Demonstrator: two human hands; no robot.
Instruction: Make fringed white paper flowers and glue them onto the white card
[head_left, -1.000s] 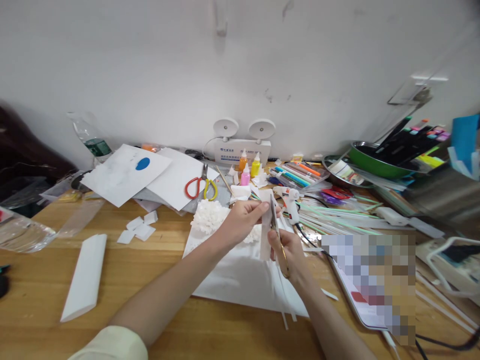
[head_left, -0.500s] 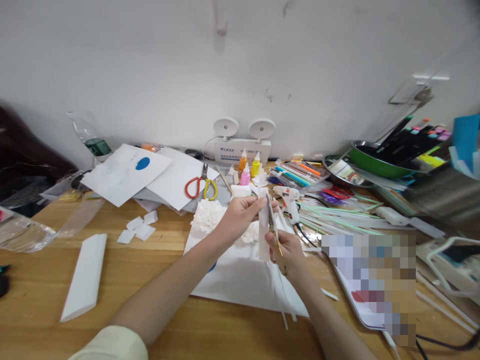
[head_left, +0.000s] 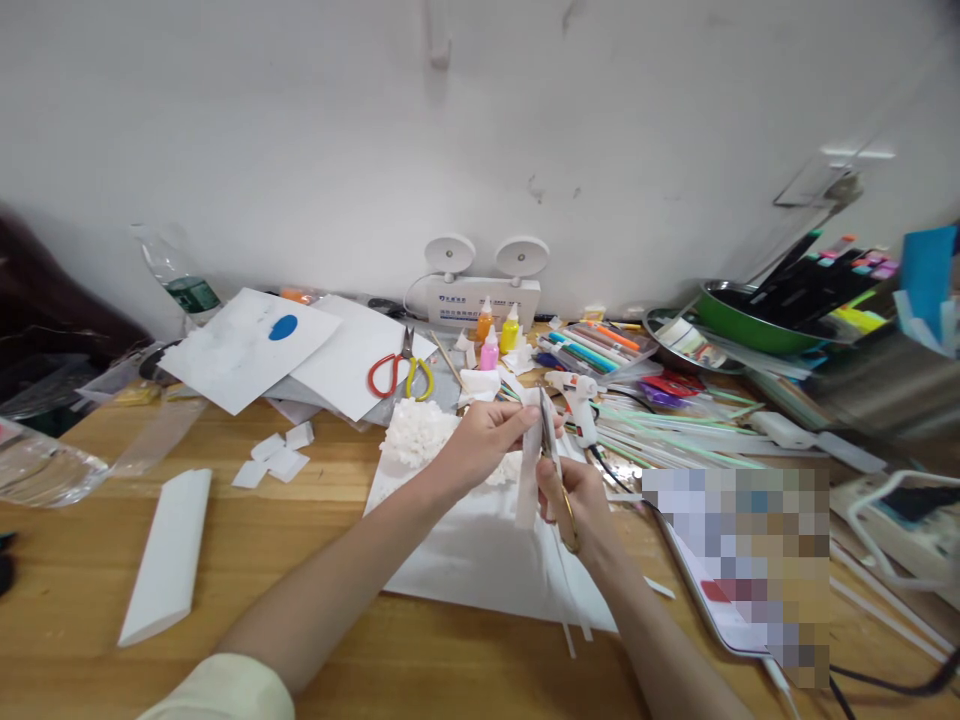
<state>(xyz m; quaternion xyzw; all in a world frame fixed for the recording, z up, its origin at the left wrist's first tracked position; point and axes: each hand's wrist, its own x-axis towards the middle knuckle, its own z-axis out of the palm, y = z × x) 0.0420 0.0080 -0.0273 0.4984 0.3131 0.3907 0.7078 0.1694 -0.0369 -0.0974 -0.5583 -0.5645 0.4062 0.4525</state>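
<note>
Pinched between the thumb and fingers of my left hand (head_left: 491,437) is a long white paper strip (head_left: 528,490), hanging upright. My right hand (head_left: 577,500) grips gold-handled scissors (head_left: 570,530), whose blades point upward along the strip's right edge, near my left fingertips. Below both hands lies a white sheet (head_left: 465,560) on the wooden table. Clumps of crumpled white paper (head_left: 416,432) rest on its far part, some hidden behind my left hand. Thin cut strips (head_left: 568,600) trail down over the sheet under the scissors.
A glue gun (head_left: 576,400) stands just beyond my right hand. Red-and-yellow-handled scissors (head_left: 401,372) lie to the left, near small paint bottles (head_left: 489,350). A folded white paper stack (head_left: 169,555) is at the left, a phone (head_left: 720,600) at the right.
The scissors and my right hand have shifted slightly right, and the blades look less angled across the strip. My left hand still pinches the strip, a little lower.
</note>
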